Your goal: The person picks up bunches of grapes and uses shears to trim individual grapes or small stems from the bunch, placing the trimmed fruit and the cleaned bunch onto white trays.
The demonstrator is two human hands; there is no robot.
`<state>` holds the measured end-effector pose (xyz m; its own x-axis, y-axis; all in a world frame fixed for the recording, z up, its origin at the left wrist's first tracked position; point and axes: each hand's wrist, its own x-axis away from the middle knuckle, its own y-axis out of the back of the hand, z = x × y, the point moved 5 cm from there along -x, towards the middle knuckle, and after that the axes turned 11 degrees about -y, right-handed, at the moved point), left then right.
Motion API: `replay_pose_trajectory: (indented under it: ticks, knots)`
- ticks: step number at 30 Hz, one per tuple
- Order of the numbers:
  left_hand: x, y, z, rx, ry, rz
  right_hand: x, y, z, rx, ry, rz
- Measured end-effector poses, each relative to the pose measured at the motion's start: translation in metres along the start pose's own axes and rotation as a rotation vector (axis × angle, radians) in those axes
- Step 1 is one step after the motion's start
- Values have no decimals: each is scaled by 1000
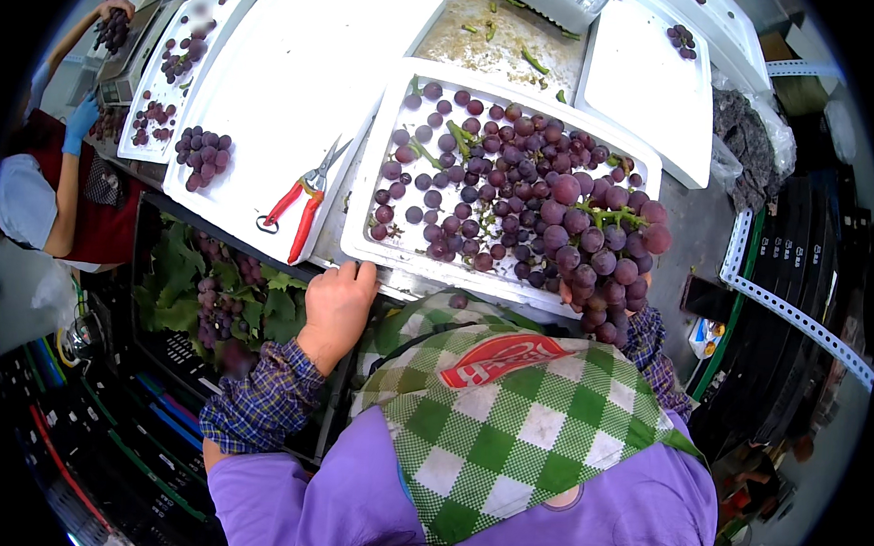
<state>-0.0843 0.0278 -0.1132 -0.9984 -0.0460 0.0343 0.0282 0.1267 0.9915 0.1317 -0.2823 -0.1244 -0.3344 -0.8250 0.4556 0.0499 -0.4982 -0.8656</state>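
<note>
My right hand point(646, 281), mostly hidden behind the fruit, holds up a large bunch of purple-red grapes point(606, 242) by the tray's near right corner. Beneath and beyond it, a white foam tray point(360, 208) carries loose grapes point(445, 202) and more clustered ones. My left hand point(341, 306) is closed at the bench's front edge, left of that tray; anything in its fingers is hidden. Red-handled snips point(308, 195) lie with blades apart on a white foam board point(299, 85), up and left from this hand. A smaller grape bunch point(203, 156) rests on the board's near left corner.
Below the bench at left, a black crate point(170, 336) holds grapes and green leaves point(174, 275). A co-worker point(60, 192) at far left holds grapes point(111, 31) near a scale. Another white tray point(646, 88) stands at back right. A perforated metal strip point(792, 305) and stacked black crates point(778, 285) are at right.
</note>
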Motion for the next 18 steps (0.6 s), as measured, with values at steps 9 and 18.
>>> replay_pose_trajectory:
  ticks: [9, 18]
  knots:
    - [-6, 42, 6, 195, 136, 104, -2, -3, 5, 13, 11, 15]
    - [-47, 48, -67, 463, -584, -98, -4, -10, 9, 2, 25, 35]
